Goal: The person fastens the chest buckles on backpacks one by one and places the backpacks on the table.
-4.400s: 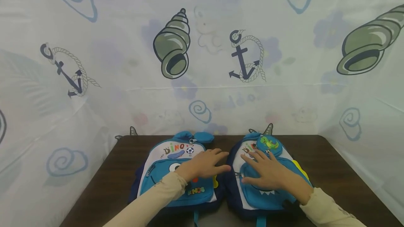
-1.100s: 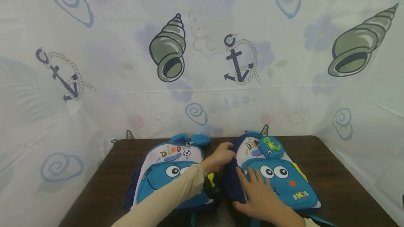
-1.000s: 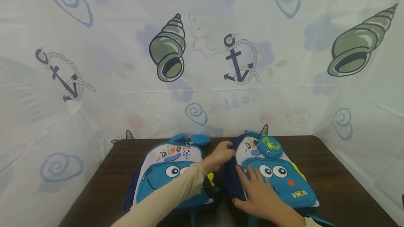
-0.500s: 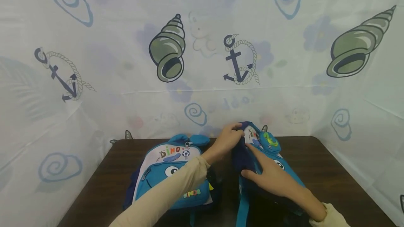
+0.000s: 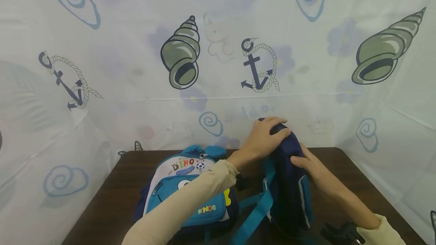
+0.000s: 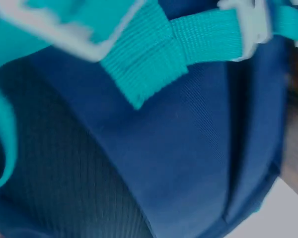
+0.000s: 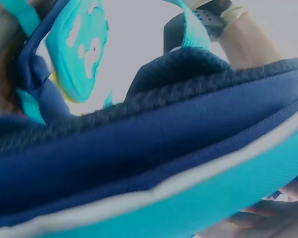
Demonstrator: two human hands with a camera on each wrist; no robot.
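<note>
The left arm, in a cream long sleeve [image 5: 185, 203], reaches up and across from the lower left, and its left hand [image 5: 267, 135] lies at the crown of a navy-and-teal fabric backpack [image 5: 289, 188]. The fingers bend over the top edge and the thumb lies along the near side, so this grip grasps the bag's top. The right arm slants in from the lower right, its cream cuff [image 5: 383, 230] pushed back from the wrist. The right hand [image 5: 313, 167] holds the opposite side of the same bag: the thumb presses the navy side panel, while the other fingers go round behind it and are mostly hidden in the head view.

The backpack is turned edge-on above the right part of a dark brown wood-grain table [image 5: 117, 192], its flat teal webbing strap [image 5: 253, 216] trailing toward the lower left; whether its base touches the tabletop cannot be told. A second backpack, white, teal and navy with "DINO" lettering [image 5: 168, 184], lies just to the left, front upward, partly behind the left forearm.
</note>
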